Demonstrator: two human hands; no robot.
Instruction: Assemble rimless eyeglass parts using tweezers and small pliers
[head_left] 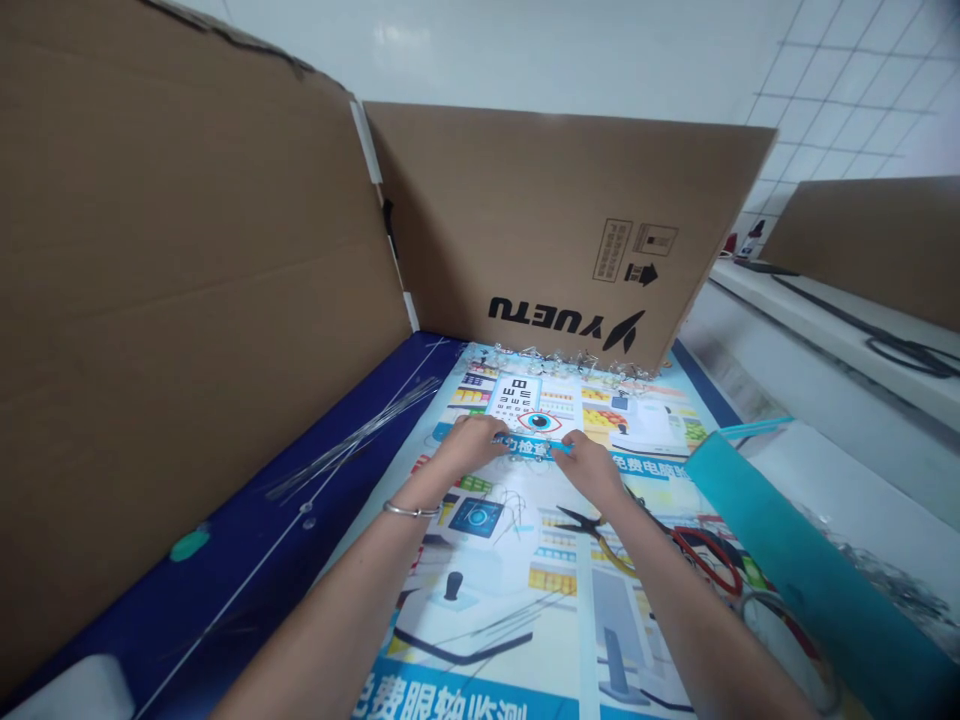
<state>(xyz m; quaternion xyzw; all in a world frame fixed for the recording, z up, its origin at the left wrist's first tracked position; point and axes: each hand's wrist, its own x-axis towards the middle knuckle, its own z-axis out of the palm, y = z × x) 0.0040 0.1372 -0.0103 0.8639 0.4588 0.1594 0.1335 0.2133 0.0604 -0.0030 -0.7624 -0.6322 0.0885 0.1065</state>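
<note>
1. We held a blue strip between our hands, low in the middle of the frame. Its long axis ran almost level from left to right across a printed poster, just below the eye chart.
2. Our left hand was at the strip's left end and our right hand at its right end. Both grips looked closed on the strip, with the fingertips pinching it, though we could not tell how firmly. Neither hand was clearly nearer, since the strip spanned the short gap between them.
3. A bangle circled our left wrist, well apart from the strip.
4. Pliers lay on the poster just below our right hand, and a red wire lay further right. A teal folder sat at the right of the frame.
5. To the left of the poster, thin rods lay on a navy mat.
6. A cardboard sheet stood at the upper left, meeting a second sheet printed "YUETU" at the top middle of the frame.
</note>
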